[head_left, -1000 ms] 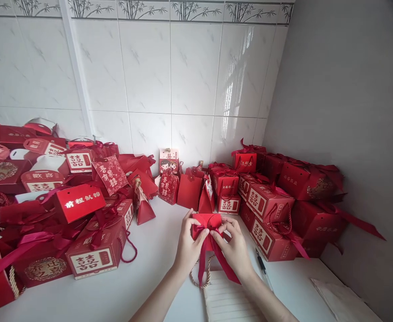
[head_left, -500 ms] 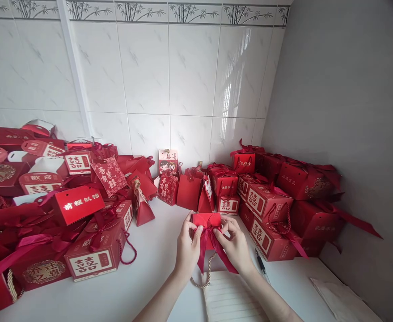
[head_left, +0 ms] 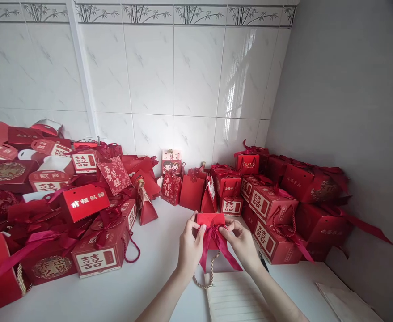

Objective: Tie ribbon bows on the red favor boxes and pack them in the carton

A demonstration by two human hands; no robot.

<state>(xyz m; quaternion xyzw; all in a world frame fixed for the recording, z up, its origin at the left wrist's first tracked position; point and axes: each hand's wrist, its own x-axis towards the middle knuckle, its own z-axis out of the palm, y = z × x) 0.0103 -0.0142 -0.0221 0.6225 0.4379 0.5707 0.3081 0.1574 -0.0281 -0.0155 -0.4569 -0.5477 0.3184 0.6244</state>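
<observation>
A small red gift box (head_left: 210, 218) stands upright between my hands, a dark red ribbon (head_left: 228, 256) tied in a bow across its front with two tails hanging down. My left hand (head_left: 193, 239) pinches the bow's left loop between thumb and fingers. On the other side my right hand (head_left: 239, 239) pinches the right loop the same way. Below the box, a twisted gold cord (head_left: 212, 268) curves onto a lined paper pad (head_left: 233, 295). My right forearm partly hides a black pen (head_left: 264, 262).
Red gift boxes (head_left: 99, 258) with ribbons and cords crowd the left of the white table (head_left: 159, 250). More stacked boxes (head_left: 276, 239) line the right, by the grey wall. Small upright bags (head_left: 192, 191) stand ahead. A flat pale sheet (head_left: 344, 302) lies at lower right.
The whole view has shifted slightly, so everything appears a little farther right. Both hands keep their pinch on the ribbon bow, which looks nearly the same.
</observation>
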